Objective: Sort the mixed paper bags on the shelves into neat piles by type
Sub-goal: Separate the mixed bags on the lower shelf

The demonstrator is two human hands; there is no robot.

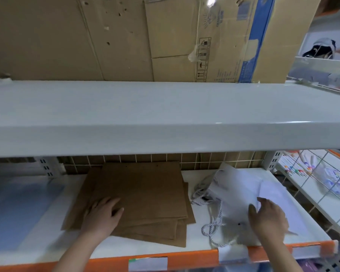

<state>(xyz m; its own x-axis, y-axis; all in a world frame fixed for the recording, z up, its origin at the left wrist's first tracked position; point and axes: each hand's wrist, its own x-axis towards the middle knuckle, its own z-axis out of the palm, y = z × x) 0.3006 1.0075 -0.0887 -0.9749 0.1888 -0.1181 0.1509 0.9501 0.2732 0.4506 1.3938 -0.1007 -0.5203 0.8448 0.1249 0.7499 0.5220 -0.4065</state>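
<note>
Hands work the lower shelf (pixel 126 246), just behind its orange front edge. The left hand (pixel 103 213) lies flat, fingers straight, on the near-left part of the brown bag pile (pixel 143 195), probably pinning it so the fanned sheets can be squared up; it grips nothing. The pile sits mid-shelf, its near corners splayed and out of line, so it is gathered by type but not yet neat. Toward the front right corner, the right hand (pixel 267 217) rests on the white bags (pixel 241 193), fingers slightly bent; whether it pinches a sheet or only presses, I cannot tell. Those bags lie loosely overlapped, one hanging past the front edge, their twisted cord handles (pixel 212 228) trailing between the two piles, likely to snag. Farther back, a wire grid (pixel 165 159) backs the shelf. Above, the upper shelf (pixel 165 114) carries flattened cardboard boxes (pixel 145 36) against its rear.
</note>
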